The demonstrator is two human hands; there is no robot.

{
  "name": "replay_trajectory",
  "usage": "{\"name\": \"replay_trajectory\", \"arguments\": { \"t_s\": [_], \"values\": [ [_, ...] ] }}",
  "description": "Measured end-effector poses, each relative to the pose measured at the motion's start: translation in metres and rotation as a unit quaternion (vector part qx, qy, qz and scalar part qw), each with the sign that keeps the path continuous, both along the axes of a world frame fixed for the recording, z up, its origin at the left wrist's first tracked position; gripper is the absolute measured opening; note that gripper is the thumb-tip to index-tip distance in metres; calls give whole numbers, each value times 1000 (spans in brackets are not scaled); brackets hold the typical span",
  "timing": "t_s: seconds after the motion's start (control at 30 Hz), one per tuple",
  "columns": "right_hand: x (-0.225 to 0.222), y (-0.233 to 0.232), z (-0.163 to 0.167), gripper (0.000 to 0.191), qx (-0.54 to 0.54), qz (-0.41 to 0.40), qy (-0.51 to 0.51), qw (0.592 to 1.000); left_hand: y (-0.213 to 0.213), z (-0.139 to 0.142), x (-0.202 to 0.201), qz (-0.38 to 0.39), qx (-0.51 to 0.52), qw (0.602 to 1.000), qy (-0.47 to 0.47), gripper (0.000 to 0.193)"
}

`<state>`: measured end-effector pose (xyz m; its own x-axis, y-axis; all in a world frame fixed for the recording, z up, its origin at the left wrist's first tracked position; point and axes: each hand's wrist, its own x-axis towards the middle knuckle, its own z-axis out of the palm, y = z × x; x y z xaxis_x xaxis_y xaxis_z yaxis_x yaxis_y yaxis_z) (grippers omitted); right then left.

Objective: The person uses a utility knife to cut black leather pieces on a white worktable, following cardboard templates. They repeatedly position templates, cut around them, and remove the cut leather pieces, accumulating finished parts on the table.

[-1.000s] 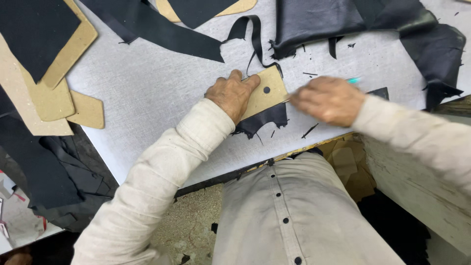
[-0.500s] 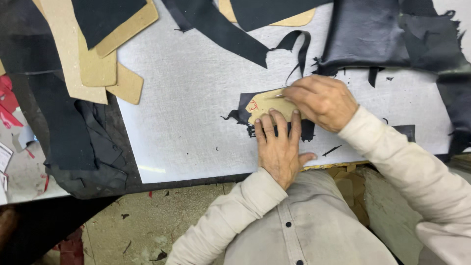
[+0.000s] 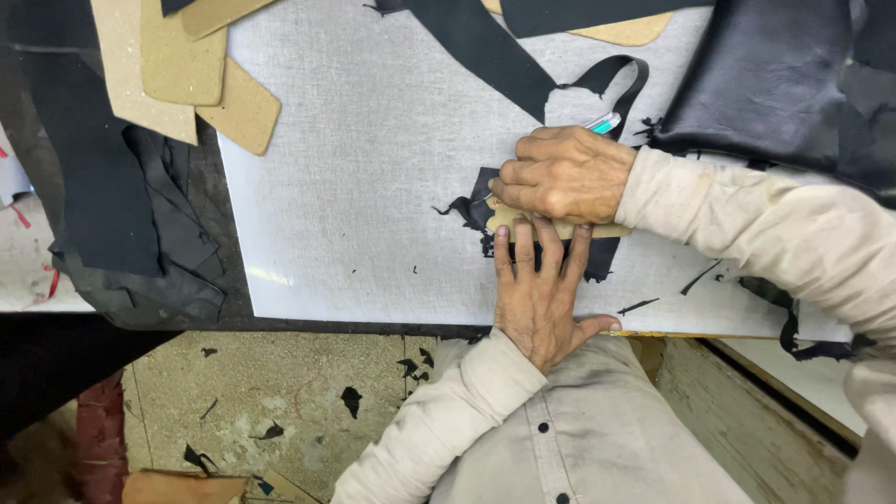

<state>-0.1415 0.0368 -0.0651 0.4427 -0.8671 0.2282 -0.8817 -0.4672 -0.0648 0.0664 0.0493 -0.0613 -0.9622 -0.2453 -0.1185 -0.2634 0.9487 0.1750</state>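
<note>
A small tan cardboard pattern [image 3: 597, 230] lies on a scrap of black leather [image 3: 471, 207] on the white cutting board [image 3: 373, 187]. My left hand [image 3: 541, 294] presses flat on the pattern's near edge, fingers spread and pointing away from me. My right hand [image 3: 565, 173] is closed around a thin tool with a teal handle [image 3: 605, 122], its fist resting on the pattern's far side. The tool's tip is hidden under the hand.
Larger tan cardboard patterns [image 3: 177, 65] lie at the board's far left over black leather pieces [image 3: 103, 205]. A big black hide [image 3: 775, 84] is heaped at the far right. Long black strips [image 3: 495, 51] cross the top. Offcuts litter the floor [image 3: 280, 401].
The view has shifted so the work sits more to the right. My right hand has moved left along the pattern, and my left hand stays pressed on it.
</note>
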Motion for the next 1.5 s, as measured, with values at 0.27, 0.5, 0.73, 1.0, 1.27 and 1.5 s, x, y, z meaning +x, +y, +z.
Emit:
{"name": "replay_trajectory", "arguments": {
  "t_s": [0.27,0.5,0.73,1.0,1.27,1.5],
  "values": [
    [-45,79,54,31,-53,-169,-73,981,-5,8,-1,-9,17,998,65,110],
    [111,117,32,19,-72,-454,-278,843,-97,10,-72,-167,146,974,-36,31],
    [144,49,-5,12,-44,-480,-183,857,-82,-49,-170,-302,72,933,-184,31],
    [167,39,5,18,-39,-506,-89,857,-59,-63,-174,-280,63,930,-231,47],
    [184,23,21,11,79,-609,-170,770,-54,-58,-174,-287,63,925,-243,45],
    [212,-4,26,17,-10,-666,-239,707,-53,-52,-175,-304,58,923,-227,43]
  ]
}}
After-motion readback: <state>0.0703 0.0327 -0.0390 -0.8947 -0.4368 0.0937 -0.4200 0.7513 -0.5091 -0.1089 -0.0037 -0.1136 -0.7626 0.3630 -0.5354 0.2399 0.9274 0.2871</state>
